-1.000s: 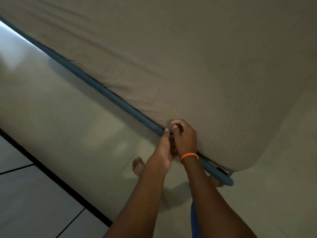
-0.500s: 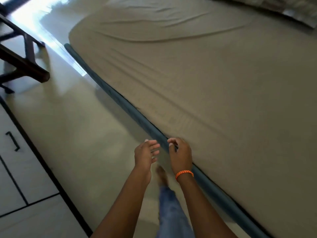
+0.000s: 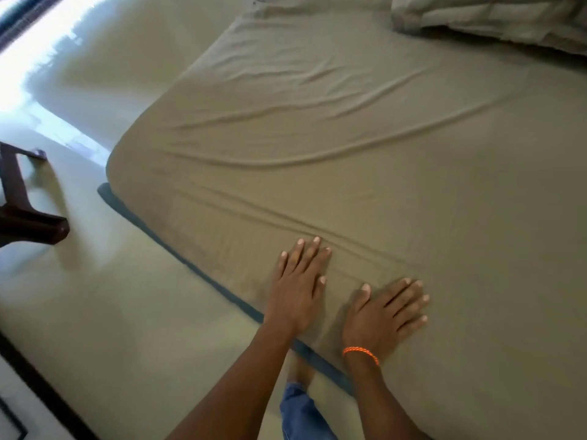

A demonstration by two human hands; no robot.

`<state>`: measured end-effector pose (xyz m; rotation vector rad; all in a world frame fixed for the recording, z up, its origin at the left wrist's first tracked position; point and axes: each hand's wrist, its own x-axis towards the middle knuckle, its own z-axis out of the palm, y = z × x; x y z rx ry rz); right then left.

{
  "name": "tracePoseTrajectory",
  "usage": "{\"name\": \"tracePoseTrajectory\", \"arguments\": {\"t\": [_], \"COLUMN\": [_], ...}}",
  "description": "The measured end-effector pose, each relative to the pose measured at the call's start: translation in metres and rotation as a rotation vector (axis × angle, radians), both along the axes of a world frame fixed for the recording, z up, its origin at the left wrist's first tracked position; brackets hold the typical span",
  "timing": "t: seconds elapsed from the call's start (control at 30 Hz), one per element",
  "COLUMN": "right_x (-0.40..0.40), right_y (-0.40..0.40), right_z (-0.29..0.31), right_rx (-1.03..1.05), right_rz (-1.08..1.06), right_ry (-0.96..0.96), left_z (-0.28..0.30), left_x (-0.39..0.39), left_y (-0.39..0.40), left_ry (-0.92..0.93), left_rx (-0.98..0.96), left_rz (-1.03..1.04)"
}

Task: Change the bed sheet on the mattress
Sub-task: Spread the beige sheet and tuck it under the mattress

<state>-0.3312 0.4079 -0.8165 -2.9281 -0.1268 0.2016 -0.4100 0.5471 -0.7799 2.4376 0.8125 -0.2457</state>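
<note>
Under both flat hands lies a matt, creased cloth bed sheet [image 3: 349,192], a glossy smooth floor [image 3: 111,306] lies left of them, and a woven orange wristband [image 3: 360,353] circles the right wrist.

Sheeted mattress [image 3: 397,201] on floor [image 3: 104,312], pillow [image 3: 489,17] on top

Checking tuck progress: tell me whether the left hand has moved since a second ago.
Yes. The left hand left the blue mattress edge it was pinching and now lies flat on the sheet, up past that edge.
</note>
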Motion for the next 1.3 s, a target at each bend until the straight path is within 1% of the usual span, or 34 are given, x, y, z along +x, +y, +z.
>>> {"name": "tracePoseTrajectory", "arguments": {"t": [0.03,0.1,0.27,0.4,0.53,0.63,0.73,0.83,0.93,1.0,1.1,1.2,1.23,1.3], "right_x": [-0.001,0.002,0.029,0.037,0.036,0.035,0.012,0.0,-0.01,-0.018,-0.022,-0.024,-0.024,-0.017], "right_y": [0.024,0.076,0.203,0.321,0.434,0.469,0.5,0.538,0.556,0.563,0.57,0.58,0.584,0.599], "right_z": [-0.004,-0.007,-0.01,-0.009,-0.007,-0.005,0.001,0.013,0.022,0.022,0.017,0.016,0.019,0.032], "right_rx": [-0.017,-0.04,-0.023,0.052,0.111,0.111,0.124,0.235,0.319,0.348,0.407,0.492,0.541,0.629], "right_rz": [-0.002,0.047,0.289,0.406,0.52,0.454,0.28,0.123,0.099,0.098,0.015,-0.079,-0.154,-0.396], "right_ry": [0.016,0.017,-0.001,0.034,0.141,0.198,0.233,0.313,0.379,0.384,0.335,0.25,0.203,0.053], "left_z": [-0.006,-0.014,-0.032,-0.038,-0.044,-0.043,-0.038,-0.026,-0.019,-0.019,-0.014,-0.009,-0.007,0.0], "left_x": [0.003,0.009,0.029,0.045,0.056,0.061,0.057,0.061,0.058,0.055,0.06,0.066,0.071,0.092], "left_y": [0.02,0.064,0.194,0.293,0.392,0.442,0.481,0.513,0.53,0.539,0.546,0.548,0.549,0.555], "left_ry": [0.004,-0.007,-0.025,-0.011,-0.014,-0.021,0.012,0.059,0.088,0.085,0.032,-0.043,-0.074,-0.168], "left_rx": [0.032,0.113,0.218,0.245,0.239,0.229,0.181,0.109,0.081,0.05,0.045,0.113,0.136,0.14], "left_rz": [-0.054,-0.082,0.04,0.114,-0.031,-0.161,-0.286,-0.424,-0.496,-0.498,-0.493,-0.511,-0.518,-0.492]}}
